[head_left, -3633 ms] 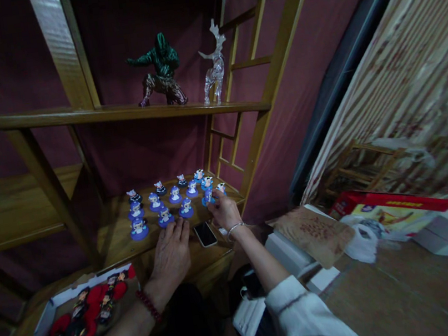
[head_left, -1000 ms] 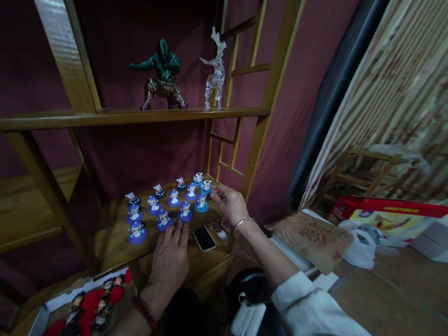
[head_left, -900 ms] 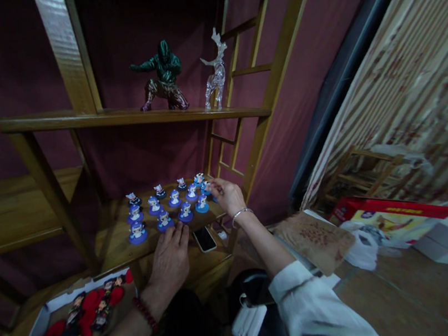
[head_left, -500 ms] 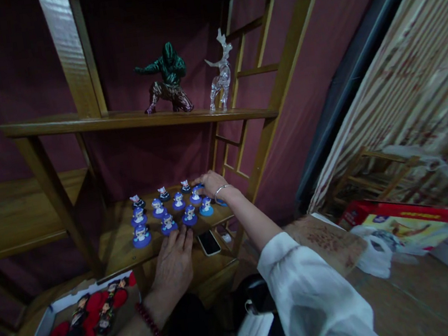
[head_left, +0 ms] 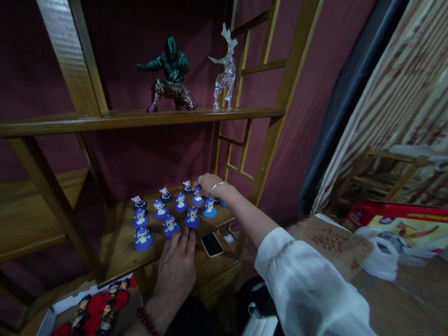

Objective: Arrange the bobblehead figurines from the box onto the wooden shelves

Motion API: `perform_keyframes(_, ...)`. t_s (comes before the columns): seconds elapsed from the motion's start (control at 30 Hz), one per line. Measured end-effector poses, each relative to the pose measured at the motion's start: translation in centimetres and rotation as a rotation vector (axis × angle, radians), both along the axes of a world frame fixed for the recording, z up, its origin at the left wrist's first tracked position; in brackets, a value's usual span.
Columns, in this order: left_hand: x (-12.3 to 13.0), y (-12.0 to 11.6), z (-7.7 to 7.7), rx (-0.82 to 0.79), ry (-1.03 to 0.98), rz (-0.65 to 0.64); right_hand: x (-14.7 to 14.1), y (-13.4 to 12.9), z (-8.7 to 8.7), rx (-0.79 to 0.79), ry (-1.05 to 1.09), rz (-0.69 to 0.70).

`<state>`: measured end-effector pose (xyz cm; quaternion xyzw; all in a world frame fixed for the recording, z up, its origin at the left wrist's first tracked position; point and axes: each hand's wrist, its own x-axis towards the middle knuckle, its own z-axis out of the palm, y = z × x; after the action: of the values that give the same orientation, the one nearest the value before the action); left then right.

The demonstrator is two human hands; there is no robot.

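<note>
My left hand (head_left: pixel 174 262), with a dark red bead bracelet, lies at the shelf's front edge. Its fingers are stretched out, their tips close to the bases of the front purple figurines (head_left: pixel 170 226). At the back right of the group is my right hand (head_left: pixel 208 184), wearing a silver bangle. Its fingers are bent down beside a purple figurine (head_left: pixel 198 196) and a small black-and-white figurine (head_left: pixel 187 186); whatever they grip is hidden. Several purple-based figurines stand in rows on the wooden shelf (head_left: pixel 113 246), and a blue-based figurine (head_left: pixel 209 208) stands in front of my right wrist.
A phone (head_left: pixel 211 244) lies at the shelf's front right. Above stand a green figure (head_left: pixel 172 74) and a clear deer (head_left: pixel 225 72). An open box (head_left: pixel 49 323) of red-and-black figurines is at lower left. A plastic bag (head_left: pixel 381 259) and red carton (head_left: pixel 416 218) lie right.
My right hand has drawn back slightly to the left, its fingers more bent. My left hand stays at the shelf edge. The whole view has shifted a little.
</note>
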<state>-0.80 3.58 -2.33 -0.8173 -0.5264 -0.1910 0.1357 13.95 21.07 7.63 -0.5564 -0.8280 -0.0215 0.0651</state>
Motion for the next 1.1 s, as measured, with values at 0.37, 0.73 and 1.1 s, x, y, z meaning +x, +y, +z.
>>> perform_keyframes(0.37,-0.14,0.12,-0.19,-0.006,0.004,-0.005,-0.1,-0.23,0.23,-0.018,-0.033,0.009)
perform_keyframes(0.73,-0.07,0.1,-0.27,0.003,0.012,0.003,0.1,-0.04,-0.01,-0.029,-0.023,0.026)
perform_keyframes(1.1,0.0,-0.07,-0.07,0.013,0.009,0.008,0.39,0.21,-0.37,-0.017,-0.006,0.039)
